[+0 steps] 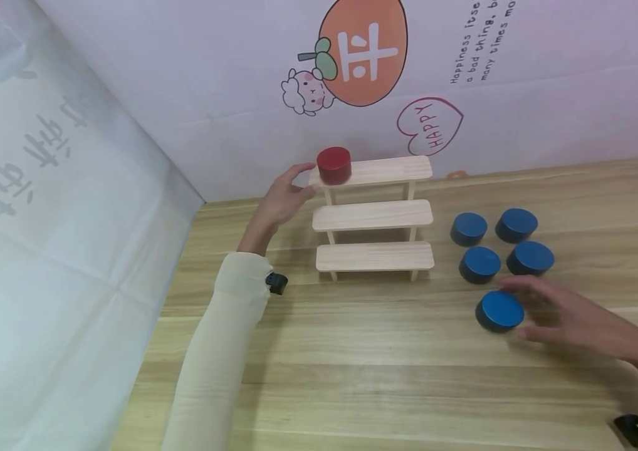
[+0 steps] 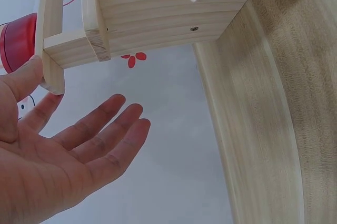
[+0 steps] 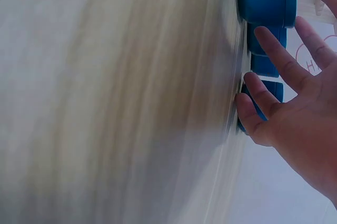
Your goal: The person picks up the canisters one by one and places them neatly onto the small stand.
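Observation:
A red round tin (image 1: 334, 166) stands on the left end of the top board of a three-step wooden shelf (image 1: 373, 215). My left hand (image 1: 285, 199) is at that end, its thumb and index fingertips touching the board beside the tin. The left wrist view shows the other fingers spread, the palm (image 2: 63, 166) bare and the red tin (image 2: 20, 42) partly cut off. At the right, my right hand (image 1: 570, 318) reaches around the nearest blue round tin (image 1: 499, 311), thumb and fingers apart. Its fingers look loosely spread in the right wrist view; whether they touch the tin I cannot tell.
Several more blue tins (image 1: 479, 264) stand in a group right of the shelf, just beyond the right hand. The wooden table (image 1: 353, 376) meets a printed white cloth (image 1: 229, 113) at the back and another cloth (image 1: 54, 250) at the left.

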The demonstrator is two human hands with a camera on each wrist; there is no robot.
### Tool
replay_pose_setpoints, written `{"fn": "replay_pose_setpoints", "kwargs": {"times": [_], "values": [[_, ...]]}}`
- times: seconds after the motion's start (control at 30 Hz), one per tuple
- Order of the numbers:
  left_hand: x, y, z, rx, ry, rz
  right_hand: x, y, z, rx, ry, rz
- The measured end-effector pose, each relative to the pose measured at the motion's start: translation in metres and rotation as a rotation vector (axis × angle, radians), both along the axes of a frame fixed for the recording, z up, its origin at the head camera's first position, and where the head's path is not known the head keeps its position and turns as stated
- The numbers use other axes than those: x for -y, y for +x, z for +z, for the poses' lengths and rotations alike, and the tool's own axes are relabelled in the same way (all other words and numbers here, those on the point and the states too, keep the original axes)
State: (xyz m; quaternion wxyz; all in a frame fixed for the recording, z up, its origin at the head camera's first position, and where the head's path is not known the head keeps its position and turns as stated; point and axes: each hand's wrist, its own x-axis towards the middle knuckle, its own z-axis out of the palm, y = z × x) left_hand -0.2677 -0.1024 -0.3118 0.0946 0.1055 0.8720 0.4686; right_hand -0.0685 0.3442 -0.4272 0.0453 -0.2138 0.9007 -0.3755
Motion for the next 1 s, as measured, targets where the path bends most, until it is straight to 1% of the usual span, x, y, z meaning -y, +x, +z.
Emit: {"fn": "replay_pose_setpoints", "kwargs": {"times": [0.23,0.43,0.83,1.0], "values": [[0.0,-0.001,-0.001,-0.001,-0.003,0.004,0.004,-0.005,-0.003,-0.021,-0.027,0.055],[0.001,-0.002,-0.002,0.0,-0.001,0.006,0.008,-0.008,-0.005,-0.036,-0.027,0.081],[0.001,-0.003,-0.003,-0.012,0.012,-0.004,0.012,-0.008,-0.005,-0.039,0.021,0.034],[0.002,-0.002,-0.003,-0.01,0.018,-0.002,0.014,-0.008,-0.003,-0.062,0.044,0.023]]}}
